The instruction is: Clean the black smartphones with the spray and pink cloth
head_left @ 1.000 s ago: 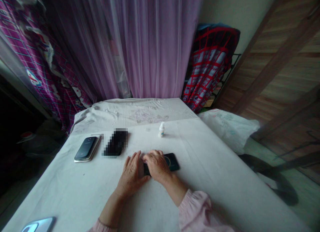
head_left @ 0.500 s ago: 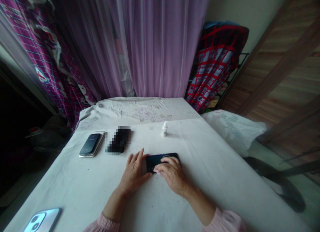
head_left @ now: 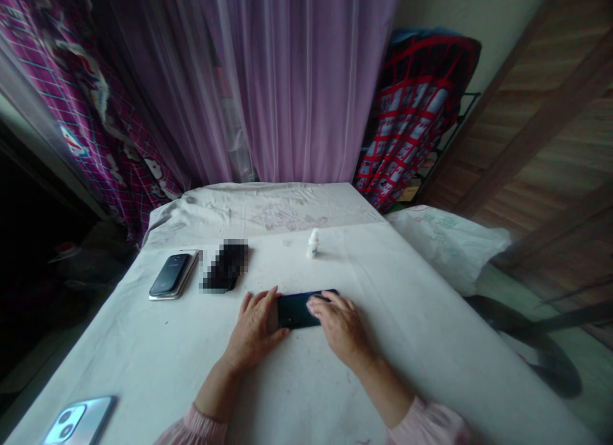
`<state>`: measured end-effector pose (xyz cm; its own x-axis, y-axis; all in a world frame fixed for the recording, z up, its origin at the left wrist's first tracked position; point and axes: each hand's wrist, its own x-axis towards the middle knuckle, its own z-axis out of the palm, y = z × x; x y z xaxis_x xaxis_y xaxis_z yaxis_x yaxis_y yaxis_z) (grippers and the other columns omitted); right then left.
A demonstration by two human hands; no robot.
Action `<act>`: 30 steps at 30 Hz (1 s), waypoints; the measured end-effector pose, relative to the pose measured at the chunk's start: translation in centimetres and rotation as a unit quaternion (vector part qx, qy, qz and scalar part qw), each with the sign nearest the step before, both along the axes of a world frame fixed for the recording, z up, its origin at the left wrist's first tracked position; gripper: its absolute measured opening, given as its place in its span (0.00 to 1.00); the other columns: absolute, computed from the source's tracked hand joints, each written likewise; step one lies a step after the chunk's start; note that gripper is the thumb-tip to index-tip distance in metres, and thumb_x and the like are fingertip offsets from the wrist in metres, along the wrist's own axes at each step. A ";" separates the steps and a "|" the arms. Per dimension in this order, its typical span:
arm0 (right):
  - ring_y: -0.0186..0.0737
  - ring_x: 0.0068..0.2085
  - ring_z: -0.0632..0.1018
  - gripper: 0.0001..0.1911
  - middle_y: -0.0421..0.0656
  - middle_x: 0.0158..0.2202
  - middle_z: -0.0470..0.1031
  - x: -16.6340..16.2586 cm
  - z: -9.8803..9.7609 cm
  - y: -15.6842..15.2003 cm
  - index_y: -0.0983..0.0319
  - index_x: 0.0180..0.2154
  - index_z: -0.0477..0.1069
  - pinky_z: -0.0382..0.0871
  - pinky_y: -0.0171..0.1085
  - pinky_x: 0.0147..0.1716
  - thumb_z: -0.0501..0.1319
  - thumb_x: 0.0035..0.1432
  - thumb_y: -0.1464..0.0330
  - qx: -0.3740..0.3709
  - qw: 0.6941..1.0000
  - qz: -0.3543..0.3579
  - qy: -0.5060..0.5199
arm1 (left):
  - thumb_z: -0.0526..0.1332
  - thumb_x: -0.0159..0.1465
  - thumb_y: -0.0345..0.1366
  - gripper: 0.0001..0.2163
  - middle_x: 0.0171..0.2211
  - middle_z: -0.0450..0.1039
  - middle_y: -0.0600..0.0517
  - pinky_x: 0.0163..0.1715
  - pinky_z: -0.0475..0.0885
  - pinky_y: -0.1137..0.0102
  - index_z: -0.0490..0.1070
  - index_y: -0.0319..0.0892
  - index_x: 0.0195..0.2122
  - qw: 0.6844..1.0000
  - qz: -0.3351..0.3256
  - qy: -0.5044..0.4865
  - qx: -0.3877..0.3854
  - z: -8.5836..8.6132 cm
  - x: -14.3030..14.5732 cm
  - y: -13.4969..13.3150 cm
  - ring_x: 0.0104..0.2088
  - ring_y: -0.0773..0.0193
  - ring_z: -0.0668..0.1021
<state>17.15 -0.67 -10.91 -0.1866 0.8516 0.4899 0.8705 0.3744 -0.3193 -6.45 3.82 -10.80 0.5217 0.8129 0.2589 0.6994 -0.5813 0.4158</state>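
A dark smartphone (head_left: 294, 311) lies flat and sideways on the white-covered table, its glossy screen facing up. My left hand (head_left: 253, 324) grips its left end, thumb at the near edge and fingers at the far edge. Over the right part of the screen is my right hand (head_left: 342, 324), fingers bent together and pressed down on the glass. Something small and pale pink shows at those fingertips; I cannot make out what it is. Beyond the phone a small white dropper bottle (head_left: 313, 245) stands upright.
At the left, a dark phone (head_left: 170, 274) rests on a pale flat item, beside a pixelated dark object (head_left: 227, 266). A silvery-blue phone (head_left: 83, 422) lies face down at the near left. Purple curtains (head_left: 306, 81) hang behind the table (head_left: 412, 343); a white plastic bag (head_left: 445, 241) is at its right.
My right hand has slid from the middle of the screen toward its right end, uncovering more glass. My left hand keeps its hold on the phone. The view has shifted slightly.
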 end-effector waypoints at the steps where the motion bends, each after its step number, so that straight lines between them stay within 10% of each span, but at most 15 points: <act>1: 0.44 0.51 0.74 0.13 0.44 0.43 0.80 1.0 -0.3 0.2 0.57 0.42 0.75 0.66 0.43 0.48 0.53 0.62 0.73 0.001 0.999 -0.034 0.015 | 0.63 0.58 0.43 0.34 0.57 0.69 0.43 0.61 0.50 0.44 0.53 0.45 0.65 1.000 -0.006 0.004 0.003 0.0 0.0 0.0 0.58 0.47 0.68; 12: 0.44 0.41 0.81 0.19 0.49 0.40 0.81 5.5 -2.0 1.2 0.61 0.41 0.77 0.74 0.40 0.43 0.49 0.60 0.62 -0.063 0.940 -0.148 0.301 | 0.53 0.67 0.49 0.19 0.51 0.75 0.45 0.59 0.59 0.49 0.70 0.45 0.54 0.996 -0.049 0.050 0.056 1.7 0.8 0.3 0.51 0.53 0.76; 25: 0.45 0.31 0.78 0.30 0.47 0.32 0.80 3.7 0.4 2.8 0.63 0.47 0.74 0.71 0.37 0.25 0.61 0.48 0.50 -0.193 0.834 -0.099 0.507 | 0.46 0.67 0.46 0.19 0.21 0.74 0.54 0.25 0.69 0.73 0.73 0.43 0.34 0.974 0.179 -0.102 -0.099 1.1 3.2 1.2 0.23 0.63 0.77; 30: 0.44 0.34 0.79 0.24 0.46 0.35 0.80 4.1 -0.5 2.8 0.63 0.41 0.76 0.72 0.38 0.32 0.58 0.51 0.52 -0.170 0.837 -0.132 0.504 | 0.52 0.65 0.43 0.14 0.31 0.78 0.52 0.32 0.70 0.71 0.76 0.45 0.38 0.971 0.179 -0.075 -0.139 1.9 2.8 -0.5 0.28 0.63 0.79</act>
